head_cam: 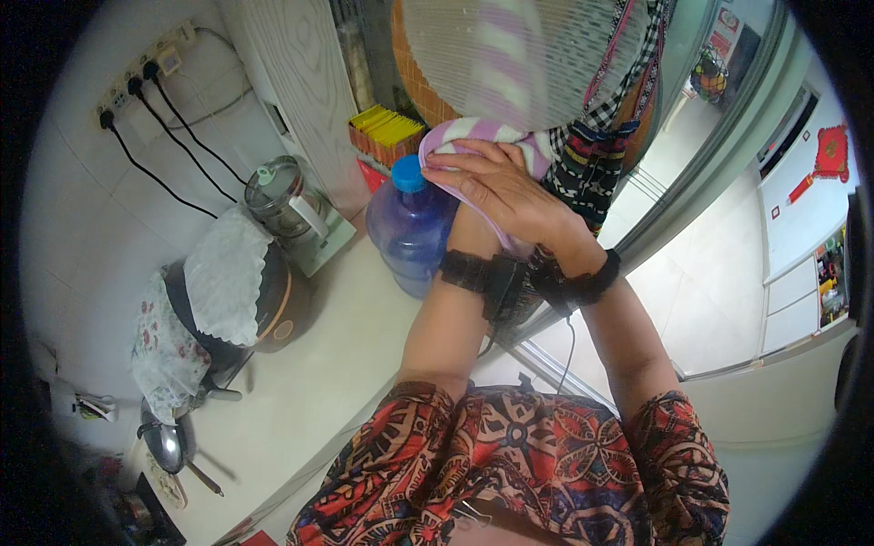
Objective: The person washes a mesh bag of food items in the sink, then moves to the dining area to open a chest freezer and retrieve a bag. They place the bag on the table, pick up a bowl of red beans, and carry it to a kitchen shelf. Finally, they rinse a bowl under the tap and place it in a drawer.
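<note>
My right hand (505, 188) lies across a pink-and-white striped towel (454, 133), its fingers pressing the cloth over my left hand. Only the wrist end of my left hand (472, 231) shows; the towel and my right hand hide its fingers. The towel's upper part hangs blurred in front of a large round ribbed lid or tray. Just left of my hands stands a translucent blue plastic water jug (413, 232) with a blue cap (408, 173). Dark bands circle both wrists. Right of my hands hangs a patterned woven cloth bag (587, 164).
On the pale counter (355, 327) stand a dark rice cooker (287, 300) under a white cloth and a glass-bowled food chopper (283, 198). Black plugs fill part of a power strip (143, 75). Yellow packets (386, 125) stand behind the jug. A sliding door frame (683, 211) runs along the right.
</note>
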Action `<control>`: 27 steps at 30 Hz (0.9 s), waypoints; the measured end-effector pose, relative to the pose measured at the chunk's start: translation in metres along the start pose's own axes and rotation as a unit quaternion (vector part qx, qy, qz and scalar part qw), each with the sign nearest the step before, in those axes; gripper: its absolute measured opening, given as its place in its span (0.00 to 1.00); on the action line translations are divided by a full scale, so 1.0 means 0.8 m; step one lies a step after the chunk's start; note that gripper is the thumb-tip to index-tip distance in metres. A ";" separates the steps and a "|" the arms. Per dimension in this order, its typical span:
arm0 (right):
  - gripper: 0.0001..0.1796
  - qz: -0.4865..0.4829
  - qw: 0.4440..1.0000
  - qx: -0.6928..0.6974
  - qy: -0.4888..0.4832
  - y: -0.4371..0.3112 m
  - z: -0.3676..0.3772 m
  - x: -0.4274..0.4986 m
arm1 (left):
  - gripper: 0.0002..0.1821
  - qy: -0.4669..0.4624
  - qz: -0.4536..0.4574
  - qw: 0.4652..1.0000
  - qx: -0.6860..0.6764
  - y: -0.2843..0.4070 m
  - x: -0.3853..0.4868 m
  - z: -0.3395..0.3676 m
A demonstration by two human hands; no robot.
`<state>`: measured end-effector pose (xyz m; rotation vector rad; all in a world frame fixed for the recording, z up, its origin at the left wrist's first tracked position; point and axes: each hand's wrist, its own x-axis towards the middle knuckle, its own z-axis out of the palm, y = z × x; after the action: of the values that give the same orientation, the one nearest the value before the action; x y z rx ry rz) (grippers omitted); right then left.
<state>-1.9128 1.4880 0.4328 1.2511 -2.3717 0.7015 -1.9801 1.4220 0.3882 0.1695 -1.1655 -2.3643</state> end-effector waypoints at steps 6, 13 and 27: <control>0.17 0.012 0.997 0.017 0.073 0.022 0.013 0.003 | 0.11 -0.010 -0.066 0.993 -0.097 0.018 0.004 0.012; 0.11 -0.013 0.968 -0.041 0.246 0.020 0.018 0.025 | 0.14 -0.078 -0.243 0.937 -0.239 0.028 -0.059 -0.016; 0.07 -0.181 0.896 -0.016 0.404 -0.048 -0.073 0.062 | 0.30 -0.315 -0.350 0.828 -0.304 0.062 -0.092 -0.107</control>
<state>-1.9025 1.4706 0.5160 1.0550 -1.4234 0.8396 -1.8702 1.3715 0.3655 -0.5398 -0.5378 -3.4910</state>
